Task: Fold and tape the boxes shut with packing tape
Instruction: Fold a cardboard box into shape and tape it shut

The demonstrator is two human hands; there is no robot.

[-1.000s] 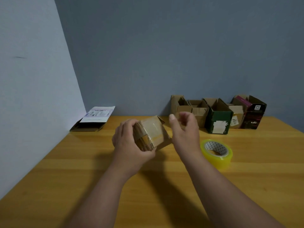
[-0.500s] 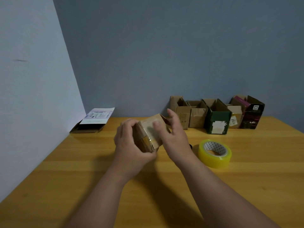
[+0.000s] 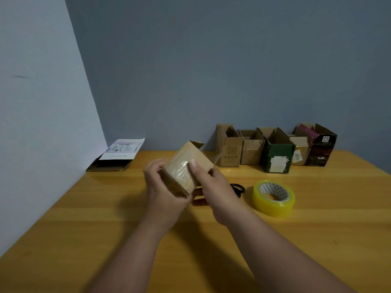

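Small cardboard box (image 3: 191, 166) up in the air, tilted, over the middle of the tabletop (image 3: 105, 229), and both hands are on it. The left hand (image 3: 163, 187) wraps the near lower corner, fingers curled round the back. The right hand (image 3: 213, 187) comes in from the other side with a thumb pressed flat on the shiny strip of tape (image 3: 182, 172) running across the top face. So the hands are clamped on the box, one either side.

That tape looks rippled, and there's the danger: press it down over wrinkles and, in my view, the seal lifts at the edges. A flap (image 3: 197, 144) at the far end stands proud too; if it's not tucked before the next strip, the box probably won't close square.

The box is off the tabletop, so a hard thumb push against a loose left grip could twist it or crush the thin wall.

The tape roll (image 3: 274, 198) sits to the right, near the hands, with a dark looped thing (image 3: 238, 188) between them; what it is, I can't tell. Reach without looking and the roll could get knocked away.

Along the far edge a row of open boxes (image 3: 275, 148) waits, and a flat carton (image 3: 118, 157) lies in the far left corner. Plenty still to do.
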